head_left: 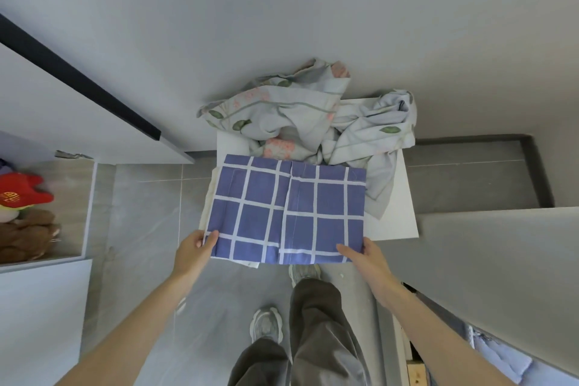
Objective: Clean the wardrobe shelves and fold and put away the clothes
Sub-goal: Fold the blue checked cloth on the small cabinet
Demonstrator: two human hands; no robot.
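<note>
Now I see the left hand (195, 249) and right hand (365, 255) pinching near corners of the flat blue checked cloth (285, 213), which overhangs the white tabletop (399, 216) edge (crumpled floral sheet (297, 116) behind).

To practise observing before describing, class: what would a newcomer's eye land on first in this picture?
The folded blue checked cloth at the centre, lying on a white surface, its near corners pinched by the left hand and right hand. Just behind it sits a crumpled floral sheet; at far left, a red plush toy lies in an open compartment.
</note>
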